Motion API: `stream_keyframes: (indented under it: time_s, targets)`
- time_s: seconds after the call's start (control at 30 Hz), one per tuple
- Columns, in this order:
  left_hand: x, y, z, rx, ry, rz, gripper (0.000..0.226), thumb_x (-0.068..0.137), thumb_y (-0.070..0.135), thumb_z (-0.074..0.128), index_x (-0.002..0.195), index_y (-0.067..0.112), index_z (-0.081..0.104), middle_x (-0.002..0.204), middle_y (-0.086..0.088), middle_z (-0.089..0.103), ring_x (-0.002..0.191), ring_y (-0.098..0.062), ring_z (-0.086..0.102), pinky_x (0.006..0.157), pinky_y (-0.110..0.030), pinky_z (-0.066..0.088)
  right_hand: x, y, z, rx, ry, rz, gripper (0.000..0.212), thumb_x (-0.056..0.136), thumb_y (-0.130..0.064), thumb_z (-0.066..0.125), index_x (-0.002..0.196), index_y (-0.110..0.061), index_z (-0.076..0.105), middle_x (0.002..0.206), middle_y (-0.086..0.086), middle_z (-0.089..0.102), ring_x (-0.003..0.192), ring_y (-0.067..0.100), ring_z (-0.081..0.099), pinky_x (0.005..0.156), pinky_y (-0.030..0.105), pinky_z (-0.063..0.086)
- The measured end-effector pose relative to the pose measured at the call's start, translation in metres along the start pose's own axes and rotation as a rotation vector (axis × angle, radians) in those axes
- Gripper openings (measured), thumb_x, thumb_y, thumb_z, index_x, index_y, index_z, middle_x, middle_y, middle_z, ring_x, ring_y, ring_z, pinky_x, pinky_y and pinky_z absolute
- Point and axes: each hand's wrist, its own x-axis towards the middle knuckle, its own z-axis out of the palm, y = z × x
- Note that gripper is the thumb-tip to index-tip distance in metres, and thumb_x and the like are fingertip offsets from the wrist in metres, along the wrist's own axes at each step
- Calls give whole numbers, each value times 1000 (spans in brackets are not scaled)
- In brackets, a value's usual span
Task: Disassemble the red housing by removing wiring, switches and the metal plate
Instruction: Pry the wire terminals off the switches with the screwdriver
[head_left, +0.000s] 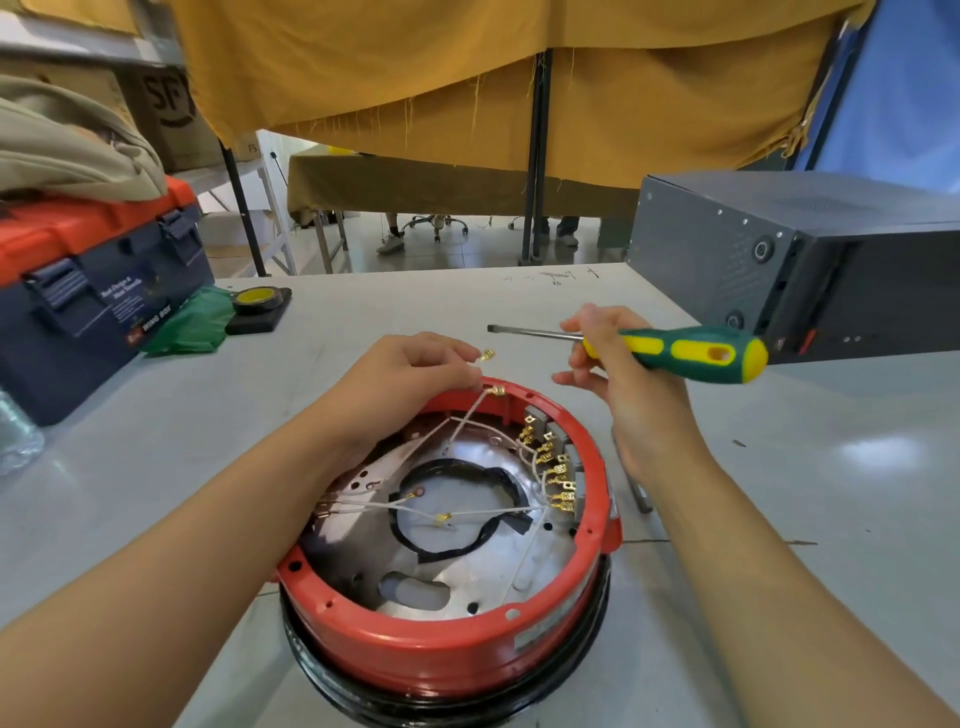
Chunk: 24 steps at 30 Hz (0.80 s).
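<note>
The round red housing (441, 649) sits open side up on the table in front of me. Inside lies a shiny metal plate (535, 551) with a black-edged hole. White wires (488, 512) cross it, and a row of brass terminals on grey switches (558, 473) lines the right inner wall. My left hand (410, 371) is over the far rim and pinches white wires with brass connectors (487, 356) at their ends. My right hand (623, 374) grips a green and yellow flat screwdriver (691, 353), its blade pointing left above the table.
A blue and orange toolbox (93, 291) stands at the left, with a green bag (192, 322) and a tape roll on a black block (257, 306) beside it. A grey metal box (779, 249) fills the right rear. A metal tool (631, 478) lies right of the housing.
</note>
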Motion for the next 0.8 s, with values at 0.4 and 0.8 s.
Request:
stream_keyframes:
  time_s: [0.4,0.8]
  targets:
    - [-21,-8,-52,-357,167,-197,10,87,6,59,81,0,65,72,-10,72,62,-15,69,54,-19,55,-9,6,8,-192,-185,-45,7,88,-28,65,89,-21,68,66,-8,67,62,3,63,62,18,54]
    - [-79,-76,-107,-238,447,-399,8,84,-1,62,77,-4,65,64,-14,69,57,-19,70,49,-21,54,-11,5,6,-174,-138,-32,10,89,-31,63,87,-23,68,67,-6,65,68,13,64,69,21,57]
